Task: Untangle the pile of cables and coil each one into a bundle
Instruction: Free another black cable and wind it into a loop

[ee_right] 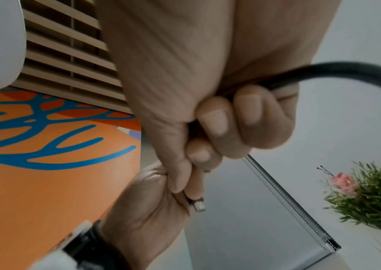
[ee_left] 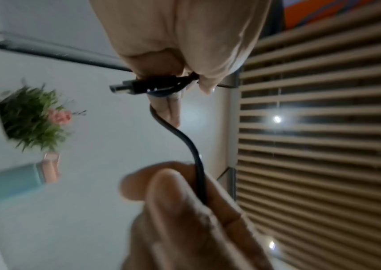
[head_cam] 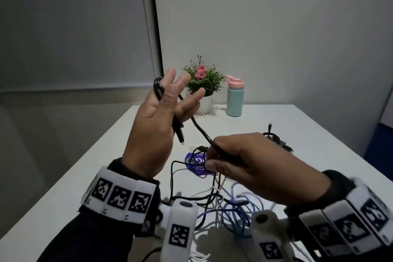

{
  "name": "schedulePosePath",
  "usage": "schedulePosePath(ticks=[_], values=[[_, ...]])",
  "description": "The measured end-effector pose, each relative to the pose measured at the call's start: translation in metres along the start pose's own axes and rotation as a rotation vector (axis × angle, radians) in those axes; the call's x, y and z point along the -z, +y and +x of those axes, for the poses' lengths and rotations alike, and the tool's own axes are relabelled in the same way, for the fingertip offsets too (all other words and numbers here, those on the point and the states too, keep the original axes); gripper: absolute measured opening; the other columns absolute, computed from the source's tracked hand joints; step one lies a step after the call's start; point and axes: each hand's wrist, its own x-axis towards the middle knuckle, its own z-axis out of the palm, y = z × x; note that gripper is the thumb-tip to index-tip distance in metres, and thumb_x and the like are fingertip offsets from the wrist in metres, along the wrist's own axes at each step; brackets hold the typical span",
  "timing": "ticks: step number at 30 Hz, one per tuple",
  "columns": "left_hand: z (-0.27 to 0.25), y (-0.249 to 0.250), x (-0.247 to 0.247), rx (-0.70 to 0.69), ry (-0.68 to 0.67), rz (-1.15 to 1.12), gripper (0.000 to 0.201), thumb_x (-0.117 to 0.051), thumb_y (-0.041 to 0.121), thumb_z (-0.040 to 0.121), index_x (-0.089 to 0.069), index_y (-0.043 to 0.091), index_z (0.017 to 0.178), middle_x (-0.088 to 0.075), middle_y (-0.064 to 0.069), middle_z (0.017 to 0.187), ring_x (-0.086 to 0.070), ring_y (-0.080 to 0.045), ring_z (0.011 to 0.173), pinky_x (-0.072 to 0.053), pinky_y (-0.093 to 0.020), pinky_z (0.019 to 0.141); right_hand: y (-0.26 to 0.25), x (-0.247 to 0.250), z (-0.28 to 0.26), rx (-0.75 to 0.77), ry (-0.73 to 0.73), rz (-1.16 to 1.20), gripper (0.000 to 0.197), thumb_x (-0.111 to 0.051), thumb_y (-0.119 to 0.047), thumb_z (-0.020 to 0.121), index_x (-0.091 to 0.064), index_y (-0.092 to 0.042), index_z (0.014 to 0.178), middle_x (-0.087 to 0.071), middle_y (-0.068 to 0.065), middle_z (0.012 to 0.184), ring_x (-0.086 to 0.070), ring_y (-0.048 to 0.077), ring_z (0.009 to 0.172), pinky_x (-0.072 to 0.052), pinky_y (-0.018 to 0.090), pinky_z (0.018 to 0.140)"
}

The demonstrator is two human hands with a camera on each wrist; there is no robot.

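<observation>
My left hand (head_cam: 157,125) is raised above the table with its fingers pointing up. A black cable (head_cam: 198,126) loops over them, and the thumb pins its plug (head_cam: 180,136) against the palm. In the left wrist view the plug (ee_left: 136,86) sticks out from that pinch. My right hand (head_cam: 251,161) grips the same cable (ee_right: 346,71) in a fist lower down, to the right. Below both hands a tangled pile of black, white, blue and purple cables (head_cam: 223,204) lies on the white table (head_cam: 106,166).
A small coiled black cable bundle (head_cam: 276,140) lies at the right of the table. A potted plant (head_cam: 203,83) and a teal bottle with a pink lid (head_cam: 234,98) stand at the far edge. A purple sticker (head_cam: 197,164) lies under the pile.
</observation>
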Motion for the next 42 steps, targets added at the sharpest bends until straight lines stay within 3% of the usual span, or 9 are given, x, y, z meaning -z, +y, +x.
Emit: schedulePosePath(ticks=[3, 8, 9, 10, 17, 25, 29, 34, 42], values=[[-0.003, 0.001, 0.006, -0.117, -0.127, 0.572, 0.039, -0.039, 0.039, 0.106, -0.031, 0.053, 0.142, -0.068, 0.008, 0.128, -0.074, -0.01, 0.096, -0.057, -0.024, 0.085, 0.002, 0.012, -0.001, 0.013, 0.2, -0.012, 0.011, -0.064, -0.028, 0.095, -0.066, -0.021, 0.087, -0.06, -0.012, 0.071, -0.055, 0.007, 0.068, -0.04, 0.016, 0.06], [-0.011, -0.005, 0.0, -0.023, -0.268, 0.857, 0.063, -0.033, 0.062, 0.1, -0.031, 0.03, 0.155, -0.055, 0.028, 0.071, -0.062, -0.004, 0.066, -0.043, -0.013, 0.06, 0.012, 0.021, -0.001, 0.025, 0.473, -0.061, 0.017, -0.065, -0.029, 0.092, -0.069, -0.013, 0.091, -0.062, -0.005, 0.079, -0.052, 0.011, 0.07, -0.039, 0.018, 0.064], [-0.013, -0.006, -0.002, -0.012, -0.31, 0.878, 0.066, -0.033, 0.066, 0.097, -0.037, 0.03, 0.152, -0.066, 0.027, 0.093, -0.062, -0.004, 0.077, -0.04, -0.01, 0.062, 0.013, 0.019, 0.0, 0.03, 0.508, -0.061, 0.018, -0.065, -0.028, 0.092, -0.069, -0.011, 0.092, -0.062, -0.004, 0.08, -0.052, 0.012, 0.071, -0.04, 0.019, 0.065], [-0.013, -0.006, -0.004, -0.003, -0.344, 0.888, 0.062, -0.036, 0.067, 0.095, -0.046, 0.032, 0.146, -0.046, 0.034, 0.118, -0.06, -0.002, 0.089, -0.038, -0.007, 0.065, 0.014, 0.016, 0.0, 0.031, 0.547, -0.056, 0.017, -0.065, -0.027, 0.092, -0.068, -0.01, 0.094, -0.061, -0.004, 0.082, -0.052, 0.012, 0.071, -0.04, 0.018, 0.066], [-0.015, -0.004, -0.009, 0.234, -0.436, 0.336, 0.035, -0.049, 0.039, 0.1, -0.067, 0.022, 0.076, -0.035, 0.013, 0.051, -0.029, -0.007, 0.044, -0.028, -0.018, 0.045, 0.024, 0.011, 0.002, -0.003, 0.706, 0.097, 0.011, -0.058, -0.025, 0.098, -0.061, -0.014, 0.102, -0.057, -0.008, 0.079, -0.05, 0.003, 0.063, -0.035, 0.009, 0.063], [-0.011, 0.014, -0.015, 0.249, -0.37, -0.494, 0.043, -0.039, 0.04, 0.1, -0.073, 0.014, 0.099, -0.021, 0.008, 0.052, -0.016, -0.005, 0.036, -0.027, -0.017, 0.04, 0.041, -0.012, 0.01, -0.157, 0.626, 0.457, 0.019, -0.047, -0.025, 0.101, -0.058, -0.01, 0.102, -0.051, -0.01, 0.071, -0.053, 0.015, 0.063, -0.057, 0.04, 0.071], [-0.008, 0.03, -0.016, 0.152, -0.344, -0.613, 0.051, -0.033, 0.04, 0.103, -0.059, 0.004, 0.128, -0.024, 0.006, 0.055, -0.018, -0.008, 0.039, -0.029, -0.016, 0.044, 0.045, -0.016, 0.009, -0.149, 0.588, 0.408, 0.019, -0.05, -0.024, 0.102, -0.064, -0.023, 0.114, -0.054, -0.016, 0.075, -0.053, 0.008, 0.062, -0.052, 0.029, 0.061], [-0.006, 0.035, -0.015, 0.065, -0.195, -0.46, 0.056, -0.03, 0.039, 0.104, -0.042, -0.001, 0.142, -0.054, 0.008, 0.07, -0.032, -0.004, 0.044, -0.034, -0.018, 0.054, 0.031, -0.024, 0.009, -0.137, 0.311, 0.124, 0.029, -0.054, -0.03, 0.099, -0.064, -0.031, 0.127, -0.069, -0.006, 0.108, -0.062, 0.009, 0.1, -0.049, 0.03, 0.088], [-0.008, 0.009, -0.012, -0.024, -0.088, 0.271, 0.047, -0.036, 0.042, 0.099, -0.039, 0.021, 0.142, -0.073, 0.004, 0.12, -0.076, -0.02, 0.089, -0.055, -0.025, 0.076, 0.004, -0.008, 0.003, -0.08, 0.074, -0.032, 0.022, -0.057, -0.033, 0.097, -0.066, -0.027, 0.117, -0.069, -0.012, 0.102, -0.06, 0.005, 0.092, -0.048, 0.028, 0.081]])
